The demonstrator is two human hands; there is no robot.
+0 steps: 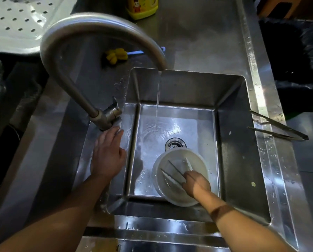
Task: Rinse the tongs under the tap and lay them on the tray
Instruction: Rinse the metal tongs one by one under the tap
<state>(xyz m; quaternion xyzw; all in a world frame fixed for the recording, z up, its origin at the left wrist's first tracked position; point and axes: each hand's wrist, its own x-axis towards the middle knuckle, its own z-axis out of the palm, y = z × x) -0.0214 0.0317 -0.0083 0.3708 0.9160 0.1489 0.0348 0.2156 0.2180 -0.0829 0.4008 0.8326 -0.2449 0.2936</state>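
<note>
**Tongs** (176, 168): pos. inside white bowl (155, 176). Thin dark arms apart, free ends pointing away from the person, toward bowl's far-left wall. Pale strips lie beside the arms; cannot tell if they belong to the tongs.

**Right hand** (196, 184): grips tongs at the near end, fingers curled round both arms. Hand sits over bowl's near-right part.

**Bowl:** stands on floor of sink (230, 142), near side, just in front of drain (175, 144).

**Tap** (90, 24): gooseneck, spout over sink's far-left area. Water stream (158, 91) is running and lands on sink floor behind the drain, apart from bowl & tongs.

**Left hand** (107, 157): flat on sink's left rim, fingers straight & close together, tips at tap base (108, 115). Whether they press the lever cannot be told.

**Surroundings:**
- Second tongs (277, 128): all metal, across right-hand counter rim, arms apart, well apart from bowl.
- Tray (15, 20): pale, perforated, far left, behind the tap.
- Yellow bottle (143, 6): at counter's back edge.
- Yellow scrubber (116, 55): on counter under the tap's arch.
- Black bin bag (294, 51): right of the unit.
</note>
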